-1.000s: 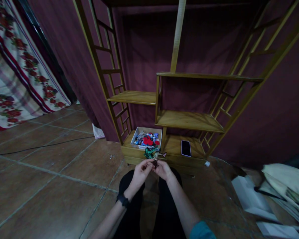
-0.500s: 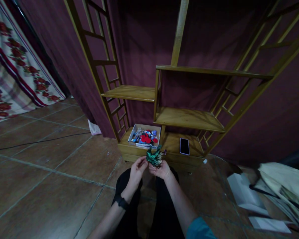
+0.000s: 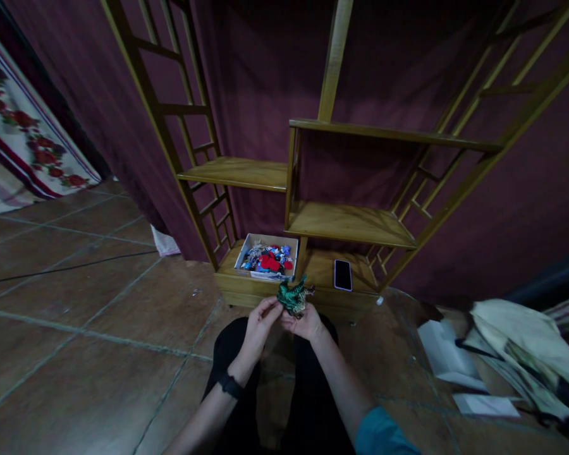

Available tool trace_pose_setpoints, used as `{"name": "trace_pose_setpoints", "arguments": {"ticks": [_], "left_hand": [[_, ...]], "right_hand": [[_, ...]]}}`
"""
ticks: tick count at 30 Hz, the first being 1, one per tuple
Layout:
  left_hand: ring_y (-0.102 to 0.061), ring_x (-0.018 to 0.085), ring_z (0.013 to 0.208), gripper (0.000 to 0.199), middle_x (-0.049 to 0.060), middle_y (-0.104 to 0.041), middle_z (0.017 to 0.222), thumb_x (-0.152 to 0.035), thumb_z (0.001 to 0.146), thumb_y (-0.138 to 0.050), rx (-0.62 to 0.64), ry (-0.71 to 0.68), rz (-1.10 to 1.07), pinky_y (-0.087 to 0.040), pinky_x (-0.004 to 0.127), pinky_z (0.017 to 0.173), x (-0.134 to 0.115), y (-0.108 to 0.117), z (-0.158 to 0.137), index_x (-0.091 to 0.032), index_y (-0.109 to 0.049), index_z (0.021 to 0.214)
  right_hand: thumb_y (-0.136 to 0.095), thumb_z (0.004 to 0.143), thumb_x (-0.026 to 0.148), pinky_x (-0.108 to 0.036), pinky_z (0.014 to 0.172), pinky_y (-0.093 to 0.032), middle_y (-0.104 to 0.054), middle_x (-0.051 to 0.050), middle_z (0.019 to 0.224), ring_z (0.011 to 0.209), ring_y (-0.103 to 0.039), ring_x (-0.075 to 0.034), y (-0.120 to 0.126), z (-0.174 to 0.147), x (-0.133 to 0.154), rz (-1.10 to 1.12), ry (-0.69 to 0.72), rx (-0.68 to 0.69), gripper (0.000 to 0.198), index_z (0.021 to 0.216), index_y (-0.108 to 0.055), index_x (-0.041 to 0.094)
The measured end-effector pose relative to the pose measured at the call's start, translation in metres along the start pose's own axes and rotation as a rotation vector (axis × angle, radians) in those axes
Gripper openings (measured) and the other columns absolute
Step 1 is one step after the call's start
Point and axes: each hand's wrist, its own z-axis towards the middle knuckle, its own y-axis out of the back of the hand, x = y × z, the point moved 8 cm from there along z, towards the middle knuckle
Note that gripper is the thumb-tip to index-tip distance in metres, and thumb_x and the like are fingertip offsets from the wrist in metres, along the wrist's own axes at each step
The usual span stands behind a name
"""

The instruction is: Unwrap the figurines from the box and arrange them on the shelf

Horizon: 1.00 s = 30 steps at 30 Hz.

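Note:
A small green toy figure (image 3: 291,297), striped dark and with a paler brownish side, is held up in front of my knees. My left hand (image 3: 264,316) pinches its left edge between thumb and fingers. From below and the right, my right hand (image 3: 305,321) grips the figure too. Just beyond it, on the low shelf, stands an open box (image 3: 241,260) holding many small toys in red, blue and grey. The figure's exact kind is too small to make out.
A wooden shelf unit (image 3: 351,222) stands before a dark maroon curtain. A phone (image 3: 342,275) lies on its low right shelf. On the tiled floor to the right are a white box (image 3: 448,354) and a pale bag (image 3: 512,328). A black cable (image 3: 76,268) crosses the floor at left.
The view has turned slightly to the right, so the shelf, box and phone sit further left. Both hands still hold the green figure in nearly the same place.

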Motion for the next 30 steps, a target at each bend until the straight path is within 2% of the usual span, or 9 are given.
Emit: {"name": "trace_pose_setpoints", "arguments": {"ticks": [4, 11, 17, 21, 25, 30], "left_hand": [[-0.059, 0.019, 0.091, 0.032, 0.008, -0.067, 0.095, -0.032, 0.066, -0.070, -0.019, 0.032, -0.051, -0.043, 0.030, 0.085, -0.001, -0.006, -0.001, -0.014, -0.068, 0.093], [-0.059, 0.013, 0.066, 0.034, 0.004, -0.066, 0.080, -0.034, 0.065, -0.071, -0.024, 0.105, -0.107, -0.047, 0.025, 0.067, 0.005, -0.009, 0.002, -0.013, -0.066, 0.091], [-0.054, 0.010, 0.052, 0.040, 0.001, -0.063, 0.067, -0.038, 0.063, -0.072, 0.016, 0.148, -0.134, -0.046, 0.023, 0.057, 0.015, -0.010, 0.007, -0.013, -0.065, 0.094], [-0.056, 0.011, 0.056, 0.039, 0.002, -0.064, 0.068, -0.038, 0.064, -0.071, 0.018, 0.131, -0.120, -0.047, 0.023, 0.058, 0.013, -0.008, 0.008, -0.013, -0.065, 0.093], [-0.061, 0.015, 0.071, 0.037, 0.006, -0.068, 0.082, -0.035, 0.065, -0.071, 0.005, 0.093, -0.093, -0.048, 0.026, 0.070, 0.009, -0.002, 0.007, -0.012, -0.066, 0.094], [-0.061, 0.019, 0.088, 0.040, 0.009, -0.068, 0.097, -0.035, 0.065, -0.070, 0.009, 0.074, -0.064, -0.046, 0.029, 0.081, 0.006, 0.004, 0.005, -0.013, -0.067, 0.099]], "right_hand": [[-0.044, 0.075, 0.028, -0.024, 0.051, -0.039, -0.045, 0.001, 0.057, 0.051, -0.040, -0.010, -0.003, -0.004, -0.006, 0.056, 0.037, -0.004, 0.017, 0.075, -0.054, 0.014], [-0.045, 0.076, 0.026, -0.023, 0.055, -0.042, -0.050, 0.000, 0.061, 0.057, -0.045, -0.011, -0.001, 0.000, -0.020, 0.178, 0.131, -0.043, 0.014, 0.079, -0.054, 0.017], [-0.045, 0.078, 0.026, -0.025, 0.057, -0.044, -0.052, 0.001, 0.065, 0.058, -0.047, -0.012, 0.005, 0.003, -0.022, 0.156, 0.194, -0.096, 0.014, 0.083, -0.055, 0.019], [-0.047, 0.077, 0.026, -0.025, 0.059, -0.045, -0.055, 0.000, 0.065, 0.060, -0.050, -0.012, 0.006, 0.005, -0.020, 0.137, 0.186, -0.092, 0.014, 0.082, -0.057, 0.018], [-0.046, 0.078, 0.023, -0.026, 0.060, -0.046, -0.058, -0.002, 0.065, 0.059, -0.053, -0.013, 0.013, 0.005, -0.015, 0.154, 0.190, -0.155, 0.014, 0.077, -0.058, 0.015], [-0.049, 0.077, 0.018, -0.029, 0.064, -0.048, -0.065, -0.005, 0.078, 0.069, -0.058, -0.015, 0.019, 0.006, -0.008, 0.060, 0.233, -0.222, 0.013, 0.082, -0.060, 0.016]]}}
